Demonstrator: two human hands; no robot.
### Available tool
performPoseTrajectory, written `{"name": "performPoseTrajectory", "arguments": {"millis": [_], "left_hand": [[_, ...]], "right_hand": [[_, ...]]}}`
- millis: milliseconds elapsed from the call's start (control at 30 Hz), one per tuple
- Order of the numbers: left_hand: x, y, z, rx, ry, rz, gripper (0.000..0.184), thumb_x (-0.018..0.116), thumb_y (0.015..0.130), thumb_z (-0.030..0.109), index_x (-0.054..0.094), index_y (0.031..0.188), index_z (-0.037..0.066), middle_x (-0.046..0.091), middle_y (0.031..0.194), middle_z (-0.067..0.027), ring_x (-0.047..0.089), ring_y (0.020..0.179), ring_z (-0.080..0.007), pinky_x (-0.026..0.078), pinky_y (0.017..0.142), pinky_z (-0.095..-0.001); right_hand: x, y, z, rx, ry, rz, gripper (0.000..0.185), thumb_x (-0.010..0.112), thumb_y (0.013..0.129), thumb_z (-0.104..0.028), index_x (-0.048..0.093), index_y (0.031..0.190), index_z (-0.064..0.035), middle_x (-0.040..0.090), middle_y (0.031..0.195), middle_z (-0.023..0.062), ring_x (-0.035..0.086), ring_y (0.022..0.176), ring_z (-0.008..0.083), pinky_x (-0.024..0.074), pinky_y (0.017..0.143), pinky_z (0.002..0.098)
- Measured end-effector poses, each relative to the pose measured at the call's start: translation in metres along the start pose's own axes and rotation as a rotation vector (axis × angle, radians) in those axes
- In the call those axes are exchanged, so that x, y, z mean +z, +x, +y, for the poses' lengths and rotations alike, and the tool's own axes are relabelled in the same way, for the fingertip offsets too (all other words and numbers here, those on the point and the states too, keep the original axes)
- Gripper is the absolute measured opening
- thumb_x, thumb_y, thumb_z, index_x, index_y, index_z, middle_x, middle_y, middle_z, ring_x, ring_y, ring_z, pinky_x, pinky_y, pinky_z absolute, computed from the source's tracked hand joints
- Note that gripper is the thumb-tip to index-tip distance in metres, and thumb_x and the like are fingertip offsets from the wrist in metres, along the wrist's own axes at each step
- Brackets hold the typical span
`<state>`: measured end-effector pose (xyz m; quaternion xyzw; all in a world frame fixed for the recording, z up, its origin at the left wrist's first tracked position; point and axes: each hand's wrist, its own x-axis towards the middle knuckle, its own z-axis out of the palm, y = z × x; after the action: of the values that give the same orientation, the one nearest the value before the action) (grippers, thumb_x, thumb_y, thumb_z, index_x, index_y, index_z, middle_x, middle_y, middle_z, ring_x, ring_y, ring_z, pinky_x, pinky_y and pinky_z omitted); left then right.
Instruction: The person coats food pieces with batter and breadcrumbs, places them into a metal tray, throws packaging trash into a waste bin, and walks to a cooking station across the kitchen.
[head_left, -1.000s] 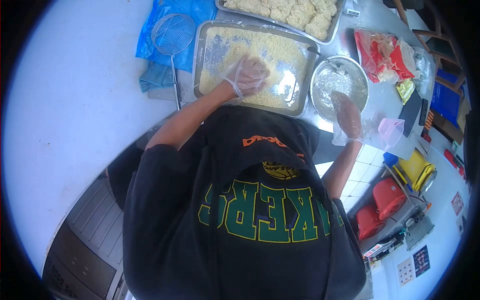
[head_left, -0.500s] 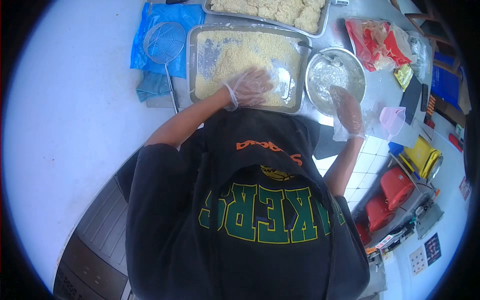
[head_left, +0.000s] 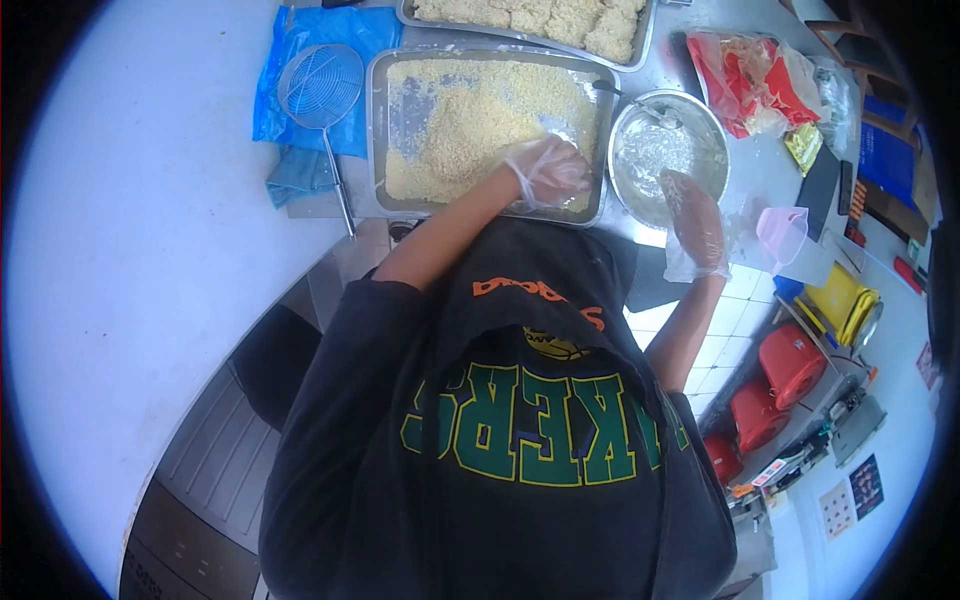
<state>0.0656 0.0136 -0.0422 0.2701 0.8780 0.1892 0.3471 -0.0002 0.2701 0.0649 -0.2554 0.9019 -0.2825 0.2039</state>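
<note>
My left hand point(head_left: 552, 172), in a clear plastic glove, is at the right part of a metal tray point(head_left: 376, 130) of pale crumbs point(head_left: 460, 130). Its fingers are curled down on the tray, and whatever is under them is hidden. My right hand point(head_left: 695, 225), also gloved, hangs over the near right rim of a round metal bowl point(head_left: 720, 140). Its fingers are extended, with nothing seen in them. White residue coats the bowl, and a dark-handled utensil point(head_left: 625, 97) leans in it from the left.
Behind is a second tray point(head_left: 645, 50) with crumb-coated pieces point(head_left: 560, 20). A wire strainer point(head_left: 321, 87) lies on blue plastic point(head_left: 270, 100) at left. To the right are a red and clear bag point(head_left: 770, 85), a yellow packet point(head_left: 803, 147) and a pink scoop point(head_left: 782, 232).
My left hand has moved right across the tray, and its spread fingers have curled. Crumbs are more heaped in the middle. My right hand stays by the bowl; the view has shifted slightly.
</note>
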Motion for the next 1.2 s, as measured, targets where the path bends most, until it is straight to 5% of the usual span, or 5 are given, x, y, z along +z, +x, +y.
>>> {"name": "performPoseTrajectory", "arguments": {"millis": [333, 567, 667, 833, 1200], "left_hand": [[0.002, -0.035, -0.01, -0.238, -0.161, 0.314, 0.035, 0.045, 0.089, 0.035, 0.066, 0.089, 0.008, 0.067, 0.09, -0.0176, 0.064, 0.082, -0.0381, 0.051, 0.076, -0.0479], [0.055, -0.112, -0.057, -0.408, -0.627, 1.153, 0.033, 0.044, 0.089, 0.026, 0.066, 0.087, 0.002, 0.066, 0.09, -0.0156, 0.062, 0.091, -0.0283, 0.046, 0.086, -0.0396], [0.035, -0.133, -0.05, 0.078, -1.36, 1.139, 0.025, 0.045, 0.094, 0.022, 0.062, 0.104, 0.006, 0.065, 0.101, -0.0121, 0.059, 0.095, -0.0318, 0.044, 0.087, -0.042], [0.021, -0.108, -0.045, -0.597, 0.038, 0.937, 0.04, 0.044, 0.093, 0.034, 0.056, 0.127, 0.018, 0.046, 0.143, -0.0066, 0.04, 0.131, -0.029, 0.028, 0.107, -0.0466], [0.033, -0.08, -0.059, -0.661, 0.208, 0.765, 0.053, 0.044, 0.091, 0.044, 0.044, 0.141, 0.025, 0.035, 0.15, -0.0066, 0.027, 0.139, -0.0316, 0.015, 0.109, -0.06]], "right_hand": [[-0.001, 0.006, 0.005, -0.076, -0.046, 0.007, 0.033, 0.053, 0.082, -0.003, 0.06, 0.115, -0.0003, 0.063, 0.108, 0.0225, 0.059, 0.099, 0.0412, 0.0464, 0.084, 0.044], [0.003, 0.011, 0.005, -0.069, 0.013, -0.006, 0.032, 0.053, 0.083, -0.003, 0.06, 0.114, 0.0, 0.063, 0.107, 0.0222, 0.059, 0.099, 0.0405, 0.0465, 0.084, 0.0442], [0.005, 0.012, 0.006, -0.076, 0.01, -0.009, 0.031, 0.054, 0.084, -0.004, 0.06, 0.114, -0.0003, 0.063, 0.106, 0.0221, 0.059, 0.098, 0.0407, 0.0464, 0.084, 0.0446], [0.007, 0.01, 0.016, -0.085, -0.05, -0.007, 0.032, 0.054, 0.083, -0.004, 0.059, 0.115, -0.0013, 0.063, 0.106, 0.0221, 0.059, 0.097, 0.0413, 0.0464, 0.083, 0.0455], [0.004, 0.014, 0.01, 0.002, -0.046, -0.038, 0.031, 0.053, 0.095, -0.021, 0.061, 0.119, -0.003, 0.064, 0.114, 0.0189, 0.06, 0.105, 0.0361, 0.0454, 0.089, 0.0385]]}}
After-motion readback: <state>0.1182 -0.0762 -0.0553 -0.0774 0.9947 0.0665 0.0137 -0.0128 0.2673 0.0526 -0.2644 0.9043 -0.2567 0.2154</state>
